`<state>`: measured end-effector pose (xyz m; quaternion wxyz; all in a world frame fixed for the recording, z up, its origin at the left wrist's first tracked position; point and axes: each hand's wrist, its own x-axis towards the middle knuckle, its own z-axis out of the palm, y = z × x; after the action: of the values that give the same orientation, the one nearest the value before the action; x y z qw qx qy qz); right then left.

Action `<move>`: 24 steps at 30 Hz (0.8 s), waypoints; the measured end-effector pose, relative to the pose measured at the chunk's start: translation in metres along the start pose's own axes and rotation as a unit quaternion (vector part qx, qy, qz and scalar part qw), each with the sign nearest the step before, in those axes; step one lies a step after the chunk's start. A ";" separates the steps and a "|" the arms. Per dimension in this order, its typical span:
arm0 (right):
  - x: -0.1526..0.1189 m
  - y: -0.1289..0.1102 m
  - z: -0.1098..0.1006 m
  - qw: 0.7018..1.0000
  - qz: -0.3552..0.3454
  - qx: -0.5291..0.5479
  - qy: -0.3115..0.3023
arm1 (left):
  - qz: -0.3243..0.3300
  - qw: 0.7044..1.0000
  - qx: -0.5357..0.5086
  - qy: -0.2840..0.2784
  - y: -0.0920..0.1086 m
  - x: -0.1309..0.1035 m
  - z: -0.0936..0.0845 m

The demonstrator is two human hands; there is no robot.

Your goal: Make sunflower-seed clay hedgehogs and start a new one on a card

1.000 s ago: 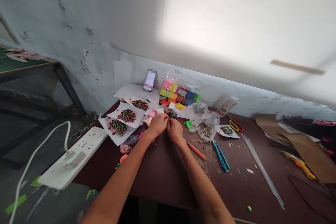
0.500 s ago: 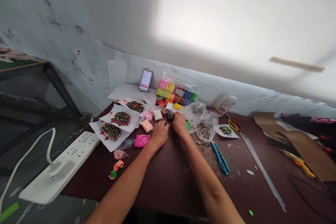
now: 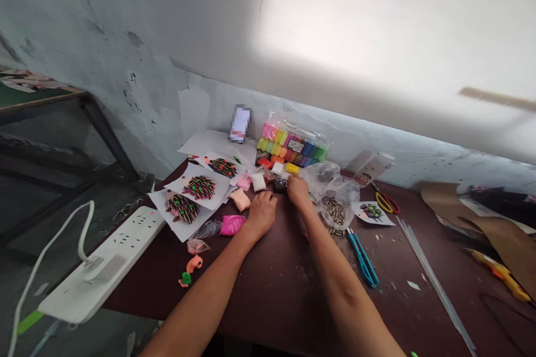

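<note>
At the left edge of the table [image 3: 268,284], the power strip [image 3: 132,228] could tip off if knocked. The seeded papers [image 3: 203,187] overlap loosely; a brushing arm could shift them and dislodge seeds. The left hand [image 3: 263,213] rests palm-down, apart from the right; whether it grips anything cannot be told. The black packet [image 3: 280,183] lies just beyond, between the hands, beside the right hand [image 3: 298,192], whose curled fingers hide any hold. A rightward elbow swing could spill the bag of striped seeds [image 3: 334,211].

Bare forearms [image 3: 211,293], broad near the elbows, taper smoothly to narrow wrists and bare hands [image 3: 263,214].
</note>
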<state>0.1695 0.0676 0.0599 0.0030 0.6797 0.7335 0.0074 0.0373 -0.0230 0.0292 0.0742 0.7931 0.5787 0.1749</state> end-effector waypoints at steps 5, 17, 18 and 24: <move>0.001 0.003 -0.004 1.000 0.000 -0.006 -0.001 | -0.001 1.000 0.006 -0.002 0.000 0.000 -0.001; -0.002 0.013 -0.004 0.993 0.057 0.066 0.075 | -0.001 1.000 -0.011 0.006 -0.001 0.000 -0.001; -0.001 0.015 -0.004 0.992 0.061 0.072 0.079 | 0.001 1.000 -0.016 0.010 -0.001 0.000 0.000; 0.003 0.023 0.000 0.974 0.059 0.176 0.127 | -0.002 0.999 -0.038 0.013 -0.004 0.000 0.000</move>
<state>0.1926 0.0724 0.0607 -0.2104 0.7052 0.6761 -0.0354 0.0338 -0.0215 0.0275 0.0973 0.7861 0.5743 0.2067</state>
